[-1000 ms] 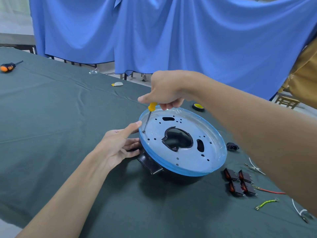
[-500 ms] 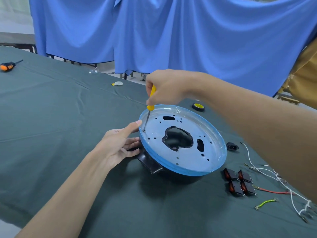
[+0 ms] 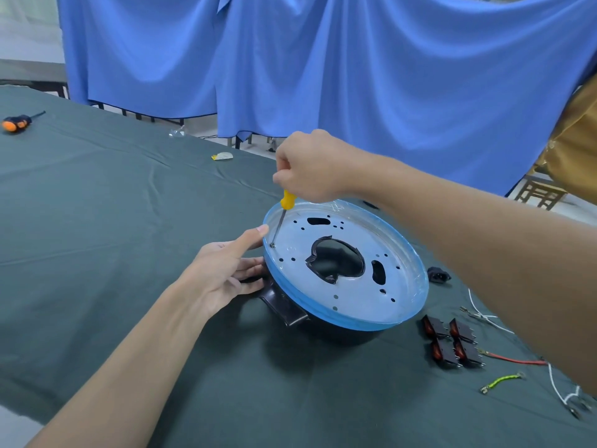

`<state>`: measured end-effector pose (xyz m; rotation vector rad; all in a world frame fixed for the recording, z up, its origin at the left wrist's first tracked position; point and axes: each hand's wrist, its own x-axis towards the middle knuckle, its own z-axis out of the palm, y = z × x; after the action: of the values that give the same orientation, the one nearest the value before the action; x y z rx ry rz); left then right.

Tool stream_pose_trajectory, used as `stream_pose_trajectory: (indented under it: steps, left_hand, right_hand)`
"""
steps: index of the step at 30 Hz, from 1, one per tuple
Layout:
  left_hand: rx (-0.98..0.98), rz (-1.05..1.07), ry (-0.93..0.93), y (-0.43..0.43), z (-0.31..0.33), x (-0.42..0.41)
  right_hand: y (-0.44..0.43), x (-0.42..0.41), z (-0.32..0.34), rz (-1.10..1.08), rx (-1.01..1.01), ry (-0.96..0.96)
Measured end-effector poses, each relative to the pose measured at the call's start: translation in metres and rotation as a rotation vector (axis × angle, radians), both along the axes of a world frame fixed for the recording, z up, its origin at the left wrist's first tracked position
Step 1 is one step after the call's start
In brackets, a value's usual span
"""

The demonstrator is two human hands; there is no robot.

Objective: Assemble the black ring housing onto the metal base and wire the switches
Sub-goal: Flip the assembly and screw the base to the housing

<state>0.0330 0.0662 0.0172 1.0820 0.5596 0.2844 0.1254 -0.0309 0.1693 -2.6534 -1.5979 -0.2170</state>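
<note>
Right hand (image 3: 310, 166) twisted, clamped round yellow screwdriver (image 3: 287, 200); shaft slants down-left onto screw (image 3: 272, 245); left hand (image 3: 226, 270) flat, bracing metal base (image 3: 355, 297)

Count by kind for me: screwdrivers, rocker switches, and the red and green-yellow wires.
Screwdrivers: 2, yellow-handled screwdriver and orange-handled screwdriver
Rocker switches: 4
Red wire: 1
Green-yellow wire: 1
Total: 8
</note>
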Motion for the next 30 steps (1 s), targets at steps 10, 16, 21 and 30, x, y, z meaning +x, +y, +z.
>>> stream_pose_trajectory:
  steps: [10, 16, 21, 30]
  left_hand:
    - [-0.006, 0.003, -0.014, 0.000, -0.001, 0.000]
    - [-0.024, 0.011, -0.032, -0.002, 0.000, 0.000]
    - [-0.014, 0.009, -0.045, -0.004, 0.001, -0.001]
    - [-0.032, 0.025, -0.053, -0.005, 0.003, -0.001]
  right_hand:
    - [-0.002, -0.002, 0.014, -0.027, -0.158, 0.059]
    - [0.001, 0.000, 0.013, -0.108, -0.180, 0.106]
    - [-0.001, 0.000, 0.012, -0.030, -0.167, -0.038]
    - [-0.011, 0.000, 0.020, -0.041, -0.196, 0.118]
